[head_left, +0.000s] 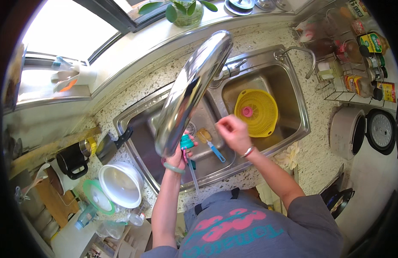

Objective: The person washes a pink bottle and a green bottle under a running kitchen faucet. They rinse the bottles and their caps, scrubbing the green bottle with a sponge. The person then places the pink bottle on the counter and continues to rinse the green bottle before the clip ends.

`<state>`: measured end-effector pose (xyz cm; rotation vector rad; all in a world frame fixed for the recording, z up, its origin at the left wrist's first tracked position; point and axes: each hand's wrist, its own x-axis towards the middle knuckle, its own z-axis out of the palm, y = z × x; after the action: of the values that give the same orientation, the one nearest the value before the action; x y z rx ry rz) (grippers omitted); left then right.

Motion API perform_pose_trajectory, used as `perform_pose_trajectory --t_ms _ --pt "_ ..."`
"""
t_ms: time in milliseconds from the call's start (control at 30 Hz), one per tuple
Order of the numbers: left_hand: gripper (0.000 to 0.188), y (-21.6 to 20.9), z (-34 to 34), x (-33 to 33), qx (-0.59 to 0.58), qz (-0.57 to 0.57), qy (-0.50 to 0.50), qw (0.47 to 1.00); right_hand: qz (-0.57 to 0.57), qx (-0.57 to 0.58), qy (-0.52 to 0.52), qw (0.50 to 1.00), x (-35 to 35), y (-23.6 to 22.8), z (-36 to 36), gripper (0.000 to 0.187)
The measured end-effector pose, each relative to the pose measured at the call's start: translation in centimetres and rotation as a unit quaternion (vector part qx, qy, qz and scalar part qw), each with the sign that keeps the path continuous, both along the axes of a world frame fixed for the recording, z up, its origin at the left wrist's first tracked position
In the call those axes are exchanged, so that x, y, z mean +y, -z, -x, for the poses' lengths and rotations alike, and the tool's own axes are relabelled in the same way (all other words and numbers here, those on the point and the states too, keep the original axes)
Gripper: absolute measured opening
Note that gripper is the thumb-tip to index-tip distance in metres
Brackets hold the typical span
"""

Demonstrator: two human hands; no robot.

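The blue-green top [187, 142] is being held by the left hand [180, 158] over the left sink bowl [143, 142], where a steady grip seems best, while the right hand [236, 134] is being held nearly closed, whether empty cannot be told.

This is a kitchen, apparently in a home. A double-basin steel sink [290, 96] with a chrome faucet [194, 88] is set into a speckled table [315, 133] below a window, and a yellow colander [264, 108] sits in one basin. A wire rack [358, 102] of condiment bottles [373, 43], a rice cooker [346, 129] with its lid raised, a wooden cutting board [53, 200] and a leafy plant [182, 13] on the windowsill show everyday household cooking.
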<state>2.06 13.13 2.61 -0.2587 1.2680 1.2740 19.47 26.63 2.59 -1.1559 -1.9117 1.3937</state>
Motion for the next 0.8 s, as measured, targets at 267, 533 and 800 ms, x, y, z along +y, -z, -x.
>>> perform_pose_trajectory --t_ms 267,533,800 --pt "0.038 -0.6 -0.2 -1.7 0.025 0.016 -0.025 0.999 0.037 -0.136 -0.11 0.984 -3.4 3.5 6.7 0.006" --pt "0.039 0.3 -1.2 -0.6 0.142 0.025 -0.04 0.989 0.374 0.126 -0.033 0.918 -7.1 1.7 7.6 0.025" --pt "0.034 2.3 -2.1 0.4 0.307 -0.057 -0.045 0.949 0.381 0.128 0.04 0.915 -6.4 1.8 9.4 0.032"
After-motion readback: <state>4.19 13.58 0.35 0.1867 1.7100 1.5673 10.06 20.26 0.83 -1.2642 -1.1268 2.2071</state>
